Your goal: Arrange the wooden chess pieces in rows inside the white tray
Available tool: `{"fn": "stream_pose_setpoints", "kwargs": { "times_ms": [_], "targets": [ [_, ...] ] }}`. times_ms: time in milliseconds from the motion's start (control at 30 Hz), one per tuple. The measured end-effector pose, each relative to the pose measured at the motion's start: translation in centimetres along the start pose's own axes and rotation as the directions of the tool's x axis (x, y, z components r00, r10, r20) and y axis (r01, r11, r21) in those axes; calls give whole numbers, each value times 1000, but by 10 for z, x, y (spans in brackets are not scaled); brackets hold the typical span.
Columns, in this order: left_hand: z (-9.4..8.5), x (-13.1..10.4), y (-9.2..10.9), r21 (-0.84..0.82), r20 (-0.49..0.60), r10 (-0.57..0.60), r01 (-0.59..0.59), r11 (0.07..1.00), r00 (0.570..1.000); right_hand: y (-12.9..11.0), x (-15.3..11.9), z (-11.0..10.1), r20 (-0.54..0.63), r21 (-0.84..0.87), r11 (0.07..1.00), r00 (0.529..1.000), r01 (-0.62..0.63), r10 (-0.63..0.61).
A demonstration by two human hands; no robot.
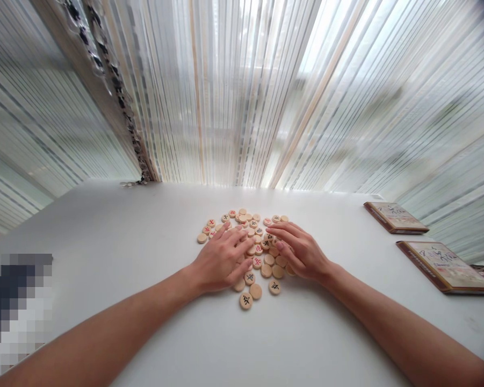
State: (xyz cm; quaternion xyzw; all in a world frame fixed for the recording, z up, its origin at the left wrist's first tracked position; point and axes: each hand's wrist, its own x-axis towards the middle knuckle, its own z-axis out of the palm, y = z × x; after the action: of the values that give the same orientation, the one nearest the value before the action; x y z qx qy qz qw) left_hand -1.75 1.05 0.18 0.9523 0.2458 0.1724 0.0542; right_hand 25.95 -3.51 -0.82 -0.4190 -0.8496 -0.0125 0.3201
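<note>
A loose pile of round wooden Chinese chess pieces (268, 259) lies on the white table (153, 333). Some show red or black characters; others lie with a plain side up. Over the left part of the pile rests my left hand (221, 258), palm down with fingers spread, covering several pieces. My right hand (302, 250) reaches over the right side, its fingers stretched out and the thumb beside the pieces. Neither hand visibly grips a piece. A black-marked piece (245, 300) sits at the near edge of the pile.
Two flat boxes with printed lids stand at the right: a farther box (397, 216) and a nearer box (449, 266). Behind the table hangs a striped string curtain (233, 107), with a dark chain strand (123, 102) at its left. A blurred-out patch (14, 306) is at left.
</note>
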Motion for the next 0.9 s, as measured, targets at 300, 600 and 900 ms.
{"fn": "stream_pose_setpoints", "kwargs": {
  "times_ms": [300, 600, 900],
  "targets": [
    [15, 0, -10, 72, -52, -337, 340, 938, 940, -2, -1, 8, 89, -74, 995, 993, -67, 74],
    [14, 2, -11, 27, -111, -300, 304, 952, 948, 0, 1, 10, -30, -47, 997, 997, -69, 68],
    [4, 2, 7, 1, -186, -81, 82, 997, 979, 3, 1, 5, -156, 17, 995, 983, -93, 95]
  ]
}}
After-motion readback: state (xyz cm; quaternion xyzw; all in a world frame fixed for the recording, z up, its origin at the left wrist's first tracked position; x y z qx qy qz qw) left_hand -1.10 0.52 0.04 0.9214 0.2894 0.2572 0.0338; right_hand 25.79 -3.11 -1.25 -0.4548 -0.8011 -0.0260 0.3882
